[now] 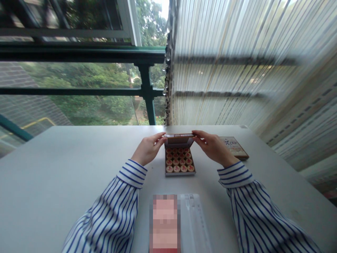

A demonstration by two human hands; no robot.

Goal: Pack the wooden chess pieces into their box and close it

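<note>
A small open box (180,173) on the white table (65,168) holds several round wooden game pieces (179,160) with red marks, laid in rows. A folded brown sheet (178,140) is raised at the box's far end. My left hand (147,149) pinches its left end and my right hand (212,146) pinches its right end. Both arms wear blue-and-white striped sleeves.
The box lid (234,147) lies flat on the table right of my right hand. A white flat object (193,221) and a blurred patch sit near the front edge. A green railing and window stand behind the table, and a curtain hangs at the right.
</note>
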